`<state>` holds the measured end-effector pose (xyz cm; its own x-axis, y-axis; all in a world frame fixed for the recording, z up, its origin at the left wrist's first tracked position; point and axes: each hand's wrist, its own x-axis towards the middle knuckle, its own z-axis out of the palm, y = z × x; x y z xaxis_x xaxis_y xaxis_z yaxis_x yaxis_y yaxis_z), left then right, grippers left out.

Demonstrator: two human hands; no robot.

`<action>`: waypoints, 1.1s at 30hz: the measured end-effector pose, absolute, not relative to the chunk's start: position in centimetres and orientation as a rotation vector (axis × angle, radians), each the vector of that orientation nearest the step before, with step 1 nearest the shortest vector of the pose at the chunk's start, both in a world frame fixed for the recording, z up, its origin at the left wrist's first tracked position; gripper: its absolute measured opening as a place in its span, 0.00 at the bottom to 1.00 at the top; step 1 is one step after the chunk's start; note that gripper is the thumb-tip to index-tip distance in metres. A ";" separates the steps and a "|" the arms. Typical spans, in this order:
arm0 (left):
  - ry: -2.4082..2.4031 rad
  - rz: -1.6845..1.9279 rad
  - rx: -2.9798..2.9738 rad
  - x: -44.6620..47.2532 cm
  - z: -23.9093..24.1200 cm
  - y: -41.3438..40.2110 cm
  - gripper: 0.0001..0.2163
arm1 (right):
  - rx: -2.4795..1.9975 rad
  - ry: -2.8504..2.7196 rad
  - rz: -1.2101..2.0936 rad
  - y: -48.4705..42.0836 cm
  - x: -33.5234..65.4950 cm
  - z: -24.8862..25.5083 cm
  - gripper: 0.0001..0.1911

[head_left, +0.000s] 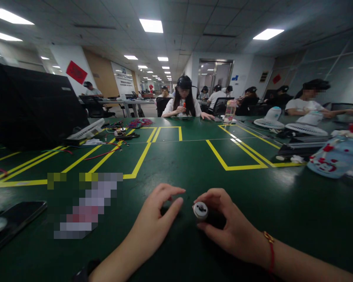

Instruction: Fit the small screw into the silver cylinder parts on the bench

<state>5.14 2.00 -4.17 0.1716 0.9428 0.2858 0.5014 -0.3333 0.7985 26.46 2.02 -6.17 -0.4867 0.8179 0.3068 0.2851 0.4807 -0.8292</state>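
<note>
A small round metal part that looks like a DC motor [200,210] is between the thumb and fingers of my right hand [226,221]. Its silver end face, with a dark centre and small dark holes, is turned toward me. To the left, my left hand [161,207] has its thumb and index finger apart, holding nothing. Its fingertips point at the motor across a small gap. Both hands are low over the green tabletop [176,164]. The underside of the motor is hidden.
Yellow tape lines [142,158] mark the table. Wires [138,123], a black case [32,105], a phone [20,219] and a blurred-out item [88,207] lie left. A blue bag [335,154] and white fans [269,121] stand right. A person [184,100] sits opposite.
</note>
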 end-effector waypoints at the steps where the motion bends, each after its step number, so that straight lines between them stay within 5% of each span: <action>1: 1.307 1.050 1.935 5.8 -3.9 1.7 0.11 | -0.891 -1.967 1.005 2.1 26.3 -6.3 0.26; 7: 1.298 1.049 1.912 8.3 -3.2 0.8 0.08 | -0.889 -1.926 1.129 2.1 26.0 -6.4 0.24; 13: 1.385 1.166 1.789 6.7 -2.7 1.5 0.09 | -0.966 -2.065 0.832 1.9 26.2 -5.6 0.22; 22: 1.433 0.711 2.147 5.9 -5.5 1.8 0.04 | -1.007 -2.133 0.698 1.8 26.5 -5.6 0.18; 29: 1.404 0.879 1.888 4.3 -4.7 2.4 0.12 | -1.098 -1.818 0.798 5.2 28.8 -5.3 0.20; 33: 1.553 1.049 1.504 2.2 -4.7 3.5 0.18 | -1.540 -1.397 0.335 11.2 36.9 -5.3 0.27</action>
<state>2.25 3.47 -4.70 -0.0583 0.9975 0.0403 0.4096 -0.0129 0.9122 36.88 11.16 -5.28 0.2974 0.8691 0.3952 0.5957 0.1546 -0.7882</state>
